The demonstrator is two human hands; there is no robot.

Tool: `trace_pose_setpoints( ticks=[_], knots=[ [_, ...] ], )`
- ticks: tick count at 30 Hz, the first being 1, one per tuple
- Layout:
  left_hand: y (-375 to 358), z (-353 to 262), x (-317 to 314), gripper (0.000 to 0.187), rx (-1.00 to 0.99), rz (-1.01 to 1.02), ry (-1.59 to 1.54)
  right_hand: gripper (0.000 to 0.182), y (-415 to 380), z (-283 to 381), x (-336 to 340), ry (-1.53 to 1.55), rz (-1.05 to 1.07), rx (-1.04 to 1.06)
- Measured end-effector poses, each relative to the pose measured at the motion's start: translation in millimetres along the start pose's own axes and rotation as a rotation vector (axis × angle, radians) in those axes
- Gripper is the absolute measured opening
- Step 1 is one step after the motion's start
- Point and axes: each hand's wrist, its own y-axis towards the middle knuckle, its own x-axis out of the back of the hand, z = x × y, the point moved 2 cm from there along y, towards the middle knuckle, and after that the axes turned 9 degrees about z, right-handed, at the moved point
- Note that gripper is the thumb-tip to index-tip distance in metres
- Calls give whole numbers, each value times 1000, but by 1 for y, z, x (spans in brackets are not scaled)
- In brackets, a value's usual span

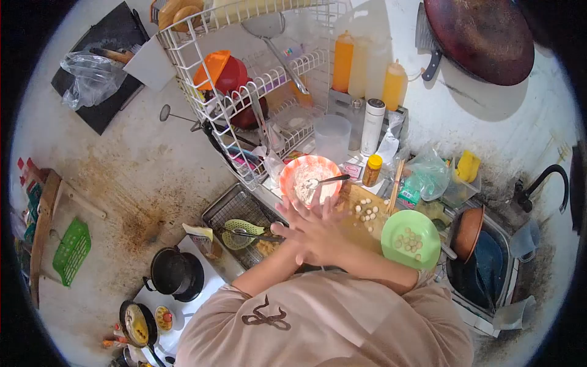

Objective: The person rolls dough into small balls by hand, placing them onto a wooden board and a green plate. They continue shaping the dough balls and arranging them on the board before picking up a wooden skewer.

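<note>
My right hand (pixel 319 235) lies across my left hand (pixel 294 246), palms together, fingers stretched out and slightly blurred. Whether anything sits between the palms is hidden. Just beyond my fingertips stands an orange-and-white bowl (pixel 294 177) of white flour with a dark-handled spoon (pixel 333 179) in it. To the right, several small pale balls (pixel 368 215) lie on a wooden board (pixel 353 229). Beside my right forearm is a light green plate (pixel 394 254) holding several more flattened-looking pale balls (pixel 408 239).
Left of my hands, a wire basket (pixel 215 211) holds a green slotted ladle (pixel 237 234) and tongs. A white dish rack (pixel 205 101) stands behind. A yellow-lidded jar (pixel 372 170) and white flask (pixel 372 127) stand near the bowl. The sink (pixel 505 244) is right; a black pot (pixel 174 272) left.
</note>
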Motion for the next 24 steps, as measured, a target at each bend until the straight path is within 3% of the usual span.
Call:
trace_pose_setpoints(
  ticks=[4,9,12,16,19,23,24],
  knots=[
    [5,-6,-5,72,-9,56,34,79,-3,-18,3,-124,220,-306],
    [8,25,8,65,-78,40,67,81,6,-19,-1,-9,108,-157],
    [4,27,8,65,-152,242,3,79,-1,-16,-7,144,60,-76],
    [3,13,-10,63,-100,229,-130,88,-5,-28,6,5,314,-276],
    [5,6,-25,60,-28,129,-241,86,2,-28,-1,17,273,-323],
    [8,-7,-7,62,-7,230,-154,93,4,-13,-5,180,58,-99],
    [9,-10,-5,63,-11,254,-129,87,1,-15,-5,108,87,-78]
  ],
)
